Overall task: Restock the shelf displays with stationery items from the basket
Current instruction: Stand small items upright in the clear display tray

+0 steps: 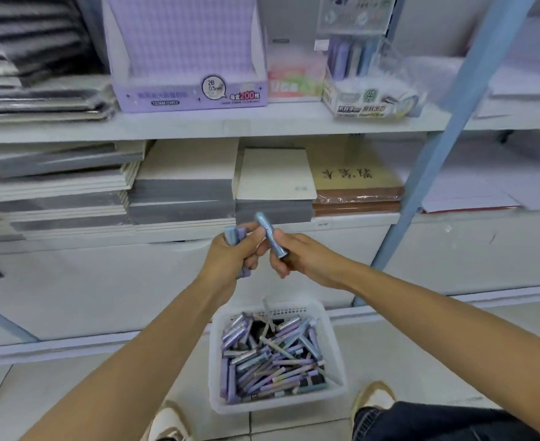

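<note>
Evidently the gathering step is in hand: the left hand [230,256] is clenched round a bundle of lilac plastic tubes [234,234], while the right hand [300,257] pinches a single glittery blue plastic tube [270,238] just beside it, both above the white plastic basket [215,361] on the floor, which holds many more. Next, I judge, the blue tube joins the bundle and all go up into the purple cardboard display box [179,97] on the white shelf [71,130], printed "2B 0.5mm" and "200"; the other print is blurred.
</note>
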Demonstrator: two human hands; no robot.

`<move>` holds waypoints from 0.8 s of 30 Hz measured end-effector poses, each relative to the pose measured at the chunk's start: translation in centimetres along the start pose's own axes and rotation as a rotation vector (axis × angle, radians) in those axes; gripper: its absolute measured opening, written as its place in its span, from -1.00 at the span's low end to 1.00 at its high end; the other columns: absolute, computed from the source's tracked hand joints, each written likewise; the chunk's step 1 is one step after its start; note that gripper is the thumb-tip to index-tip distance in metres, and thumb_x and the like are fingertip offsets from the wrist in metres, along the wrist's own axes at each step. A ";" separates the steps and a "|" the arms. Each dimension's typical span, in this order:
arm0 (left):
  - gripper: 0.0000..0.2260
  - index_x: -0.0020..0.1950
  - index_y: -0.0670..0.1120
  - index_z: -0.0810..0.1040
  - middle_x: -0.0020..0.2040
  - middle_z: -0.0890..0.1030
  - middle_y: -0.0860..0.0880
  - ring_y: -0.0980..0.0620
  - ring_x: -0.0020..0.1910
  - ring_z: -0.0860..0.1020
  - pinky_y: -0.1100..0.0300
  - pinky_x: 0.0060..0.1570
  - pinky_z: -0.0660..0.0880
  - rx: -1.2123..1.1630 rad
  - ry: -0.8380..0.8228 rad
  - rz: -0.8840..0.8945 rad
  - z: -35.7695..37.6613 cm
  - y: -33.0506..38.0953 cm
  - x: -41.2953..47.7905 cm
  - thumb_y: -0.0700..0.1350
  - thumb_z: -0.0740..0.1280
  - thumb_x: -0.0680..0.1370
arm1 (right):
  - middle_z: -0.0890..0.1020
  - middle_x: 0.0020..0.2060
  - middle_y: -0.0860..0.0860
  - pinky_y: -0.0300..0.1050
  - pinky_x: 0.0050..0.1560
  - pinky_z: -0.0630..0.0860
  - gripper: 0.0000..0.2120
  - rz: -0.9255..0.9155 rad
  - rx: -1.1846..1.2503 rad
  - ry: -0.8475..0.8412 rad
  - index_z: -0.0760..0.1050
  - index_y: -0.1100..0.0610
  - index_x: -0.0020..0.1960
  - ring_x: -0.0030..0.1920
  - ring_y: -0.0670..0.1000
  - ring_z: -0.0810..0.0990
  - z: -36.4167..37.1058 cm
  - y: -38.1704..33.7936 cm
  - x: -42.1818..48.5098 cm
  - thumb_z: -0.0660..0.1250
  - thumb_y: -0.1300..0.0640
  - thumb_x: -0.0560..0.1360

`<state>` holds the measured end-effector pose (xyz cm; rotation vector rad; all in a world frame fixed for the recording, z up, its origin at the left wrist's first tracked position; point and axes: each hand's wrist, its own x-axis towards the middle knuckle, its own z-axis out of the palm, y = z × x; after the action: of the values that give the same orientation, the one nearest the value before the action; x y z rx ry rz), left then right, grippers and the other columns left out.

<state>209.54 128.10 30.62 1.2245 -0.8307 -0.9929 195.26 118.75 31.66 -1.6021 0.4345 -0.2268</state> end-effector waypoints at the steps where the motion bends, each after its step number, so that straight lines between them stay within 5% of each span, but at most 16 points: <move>1: -0.90 -0.05 -0.03 0.65 -0.42 0.45 0.02 0.09 -0.48 0.28 0.25 -0.45 0.23 0.051 0.019 0.017 0.3 1.1 0.0 -0.03 0.38 0.54 | 0.51 -0.34 0.07 -0.16 -0.14 0.48 -0.51 -0.011 -0.052 0.009 0.49 0.25 0.11 -0.31 -0.04 0.47 -0.3 -1.1 -0.5 -0.05 -0.09 0.66; 7: -0.86 0.01 -0.04 0.65 -0.49 0.40 0.06 0.11 -0.47 0.32 0.25 -0.45 0.33 0.259 0.034 0.132 2.6 7.5 0.2 -0.01 0.42 0.52 | 0.59 -0.04 -0.01 0.02 -0.02 0.57 -0.67 -0.268 -0.317 0.424 0.51 0.13 0.27 -0.10 -0.03 0.56 -2.2 -8.0 -2.8 0.12 0.00 0.65; 13: -0.82 -0.09 -0.23 0.59 -0.39 0.33 -0.03 0.08 -0.43 0.29 0.18 -0.38 0.29 0.401 -0.062 0.256 6.3 12.1 0.4 -0.10 0.44 0.50 | 0.65 0.01 0.06 -0.12 0.08 0.56 -0.83 -0.409 -0.525 0.433 0.63 0.18 0.12 0.04 -0.02 0.62 -4.5 -14.0 -4.9 0.36 0.22 0.54; 16: -0.96 -0.09 -0.09 0.67 -0.50 0.35 0.10 0.13 -0.50 0.27 0.30 -0.48 0.26 0.372 -0.106 0.312 7.5 14.0 0.7 -0.15 0.42 0.51 | 0.68 -0.08 -0.05 -0.22 0.04 0.58 -0.81 -0.413 -0.493 0.430 0.64 0.17 0.12 -0.05 -0.08 0.63 -5.8 -15.9 -6.0 0.40 0.20 0.51; 20: -0.86 0.10 -0.07 0.56 -0.49 0.38 0.08 0.10 -0.49 0.30 0.28 -0.46 0.28 0.386 -0.171 0.236 8.8 16.5 1.7 -0.18 0.33 0.56 | 0.69 -0.05 -0.03 -0.28 0.01 0.56 -0.84 -0.490 -0.543 0.503 0.64 0.10 0.09 -0.05 -0.06 0.66 -7.8 -18.0 -6.8 0.38 0.18 0.53; 24: -0.80 0.13 -0.16 0.45 -0.36 0.39 -0.04 0.08 -0.45 0.38 0.24 -0.45 0.37 0.121 -0.280 0.086 10.1 18.7 3.2 -0.33 0.18 0.55 | 0.67 -0.11 0.00 -0.22 -0.05 0.60 -0.84 -0.626 -0.476 0.727 0.60 0.06 0.06 -0.16 -0.08 0.64 -11.4 -20.8 -6.5 0.32 0.26 0.56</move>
<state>204.37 122.53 50.72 1.1558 -1.1678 -1.0702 187.72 111.67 53.98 -2.0671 0.5483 -1.2848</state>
